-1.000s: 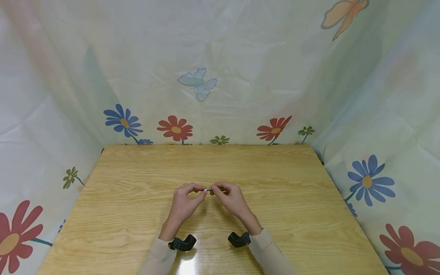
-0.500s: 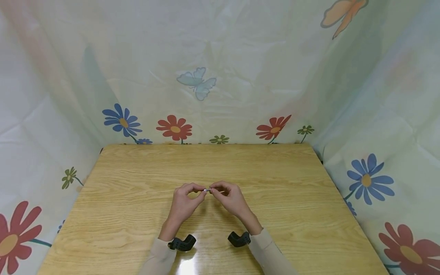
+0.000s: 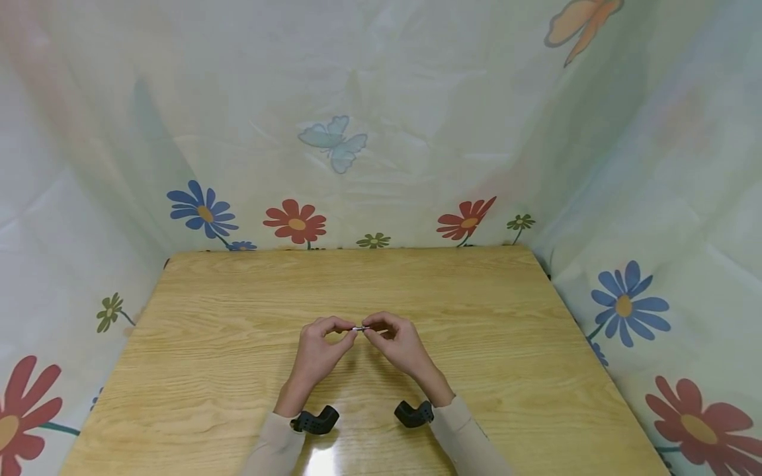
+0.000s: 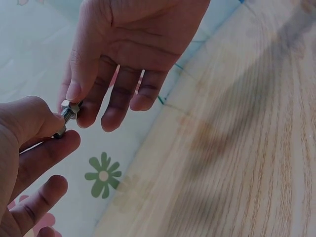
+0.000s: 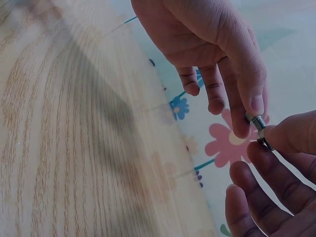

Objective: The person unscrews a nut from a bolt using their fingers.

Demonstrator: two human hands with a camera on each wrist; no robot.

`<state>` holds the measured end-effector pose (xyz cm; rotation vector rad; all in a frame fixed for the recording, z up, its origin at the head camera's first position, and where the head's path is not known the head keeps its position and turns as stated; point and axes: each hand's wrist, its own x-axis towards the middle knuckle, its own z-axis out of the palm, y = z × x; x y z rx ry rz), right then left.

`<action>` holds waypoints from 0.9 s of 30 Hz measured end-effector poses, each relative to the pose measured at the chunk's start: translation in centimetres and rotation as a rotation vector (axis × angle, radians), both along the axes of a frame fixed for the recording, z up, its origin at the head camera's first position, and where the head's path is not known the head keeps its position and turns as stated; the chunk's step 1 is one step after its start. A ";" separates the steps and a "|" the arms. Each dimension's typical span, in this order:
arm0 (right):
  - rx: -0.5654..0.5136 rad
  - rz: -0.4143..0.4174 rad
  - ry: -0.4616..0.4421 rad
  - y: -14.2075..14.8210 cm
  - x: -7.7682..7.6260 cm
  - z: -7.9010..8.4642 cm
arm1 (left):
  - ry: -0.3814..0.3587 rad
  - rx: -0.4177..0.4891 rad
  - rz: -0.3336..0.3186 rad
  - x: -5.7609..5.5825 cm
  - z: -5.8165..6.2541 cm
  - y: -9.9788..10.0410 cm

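Note:
Both hands meet over the middle of the wooden table, joined by a small silver bolt with a nut on its thread. My left hand pinches the bolt's head between thumb and forefinger. From the other side my right hand holds the nut with its thumb and forefinger. Bare thread shows between the two grips in the right wrist view. The remaining fingers of both hands are spread loosely, and fingertips partly cover the bolt head and nut.
The wooden table extends around and under the hands. A pale curtain printed with flowers and butterflies encloses its back and sides. Black wrist mounts sit at both cuffs.
The right thumb and forefinger have shifted slightly on the nut, while the left hand stays put. The table and curtain have drifted a little left in the head view.

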<state>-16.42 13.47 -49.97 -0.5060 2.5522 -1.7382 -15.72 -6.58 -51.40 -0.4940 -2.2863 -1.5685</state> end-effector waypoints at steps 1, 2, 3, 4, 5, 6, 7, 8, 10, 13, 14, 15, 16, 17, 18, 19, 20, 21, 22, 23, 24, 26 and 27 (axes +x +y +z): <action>0.000 0.001 0.001 0.0 0.0 0.0 | -0.001 0.002 -0.002 0.0 0.0 0.0; 0.002 0.000 0.004 0.0 0.0 0.1 | -0.003 0.003 -0.003 0.0 0.0 0.0; 0.002 0.001 0.005 0.0 0.0 0.1 | -0.003 0.004 -0.005 0.0 0.1 0.0; 0.001 0.001 0.007 0.0 0.0 0.1 | -0.004 0.005 -0.006 0.0 0.1 0.0; 0.000 0.002 0.009 0.0 0.0 0.1 | -0.005 0.004 -0.006 0.0 0.1 0.0; -0.002 0.003 0.010 -0.1 0.0 0.1 | -0.007 0.003 -0.006 0.1 0.2 -0.1; -0.004 0.004 0.012 -0.1 0.0 0.0 | -0.009 0.003 -0.006 0.1 0.2 -0.1; -0.007 0.005 0.013 -0.1 0.0 0.0 | -0.010 0.003 -0.004 0.1 0.2 -0.1; -0.013 0.008 0.016 -0.1 0.0 0.0 | -0.009 0.004 -0.001 0.1 0.2 -0.1; -0.013 0.014 0.019 -0.1 0.0 0.0 | -0.005 0.008 0.006 0.1 0.2 -0.1; -0.011 0.014 0.019 -0.1 0.0 0.0 | 0.000 0.007 0.007 0.1 0.1 0.0; -0.008 0.009 0.018 -0.1 0.0 0.0 | 0.001 0.007 0.001 0.0 0.1 0.0; -0.004 0.004 0.018 -0.1 0.0 0.0 | 0.000 0.007 -0.008 0.0 0.1 0.0; -0.002 -0.002 0.018 0.0 0.0 0.0 | -0.005 0.006 -0.017 0.0 0.1 0.1; -0.001 -0.007 0.017 0.1 0.1 0.0 | -0.008 0.007 -0.026 -0.1 0.1 0.1; -0.001 -0.010 0.018 0.1 0.1 0.0 | -0.012 0.007 -0.033 -0.1 0.0 0.2; -0.001 -0.011 0.021 0.2 0.1 0.0 | -0.015 0.008 -0.037 -0.2 0.0 0.2; -0.001 -0.010 0.023 0.2 0.1 0.0 | -0.022 0.010 -0.038 -0.2 0.0 0.2; -0.003 -0.004 0.027 0.2 0.1 0.0 | -0.026 0.011 -0.033 -0.2 0.0 0.2; -0.004 0.002 0.030 0.1 0.0 0.0 | -0.026 0.013 -0.027 -0.2 -0.1 0.1; -0.006 0.008 0.035 0.0 0.0 -0.1 | -0.023 0.013 -0.019 -0.2 -0.1 0.1; -0.012 0.014 0.041 -0.2 -0.1 -0.2 | -0.011 0.008 -0.008 -0.2 -0.2 -0.1; -0.015 0.017 0.044 -0.3 -0.2 -0.3 | -0.010 0.006 -0.003 -0.1 -0.2 -0.2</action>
